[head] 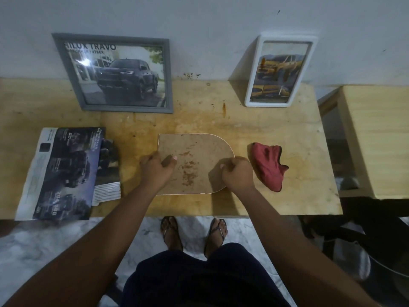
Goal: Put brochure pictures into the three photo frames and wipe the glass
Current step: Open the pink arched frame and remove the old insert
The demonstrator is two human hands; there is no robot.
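Holding the arched frame (194, 151) flat on the surface (287, 196), brown back up, front side down and hidden. Pinching its straight end with the left hand (155, 169), thumb on the back, fingers curled at the edge. Gripping its round end with the right hand (238, 173), fingers curled tight.

Looks thin, stiff and likely light. Cannot see any glass from here, but if glass sits underneath, easy to crack. Best held by the two outer edges, as now, not pushed in the middle. Stained and a bit rough on the back, so probably not slippery.

Just right of the arched frame, a crumpled red cloth (269, 165), soft, touched by no hand. Left of the arched frame, loose floppy brochure pages (66, 169). Beyond the arched frame, leaning on the wall (199, 29): a grey frame (127, 109) off to the left with a dark truck picture, and a white frame (267, 104) off to the right with a yellow car picture.

Reading "ILUX TRAVO" on the truck picture, first letter partly cut off. Reading "POWERTRAIN &" and "GD" on the brochure pages. Smaller print too blurry to read.
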